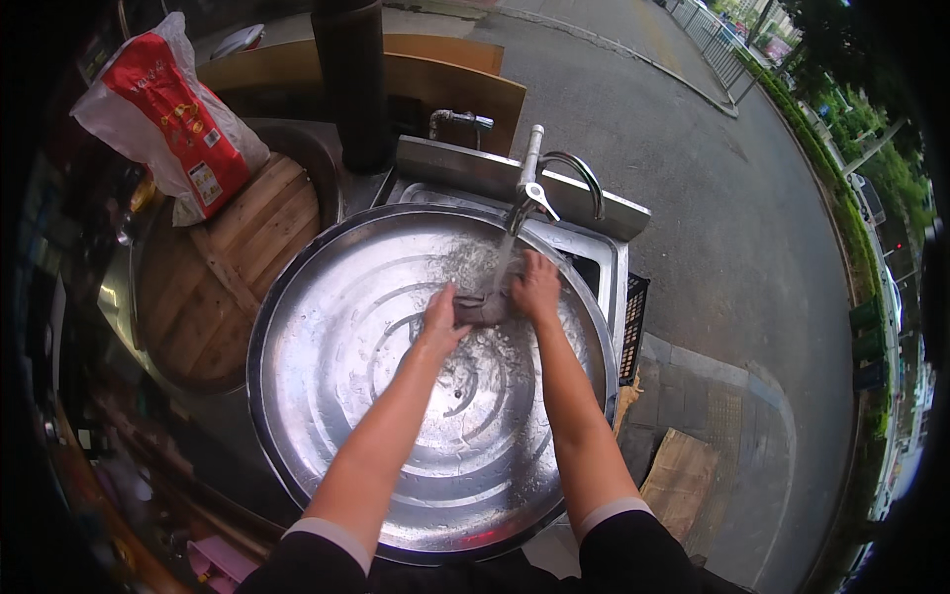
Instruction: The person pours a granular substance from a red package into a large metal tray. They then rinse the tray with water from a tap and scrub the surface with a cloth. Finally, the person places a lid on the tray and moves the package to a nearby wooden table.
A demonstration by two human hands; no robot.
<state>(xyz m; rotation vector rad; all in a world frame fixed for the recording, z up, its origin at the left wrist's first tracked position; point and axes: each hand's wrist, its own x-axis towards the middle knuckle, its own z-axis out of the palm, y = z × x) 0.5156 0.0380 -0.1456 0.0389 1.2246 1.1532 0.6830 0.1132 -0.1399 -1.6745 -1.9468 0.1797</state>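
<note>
Water runs from a metal faucet (515, 215) onto a grey-brown cloth (482, 307) over a large round stainless-steel tray (326, 356). My left hand (444, 323) grips the cloth's left end, its thumb pointing inward. At the other end, my right hand (537, 289) holds the cloth just right of the stream. The falling water hides part of the cloth, and splashes blur its far edge. Shallow water and drops lie on the tray's ringed bottom. The tray rests over a stainless-steel sink (616, 260).
Left of the tray is a round wooden lid (245, 260), with a red and white plastic bag (185, 126) on it. A dark vertical pipe (349, 82) rises behind. A black plastic crate (632, 327) stands at the right, and flattened cardboard (679, 475) lies on the pavement.
</note>
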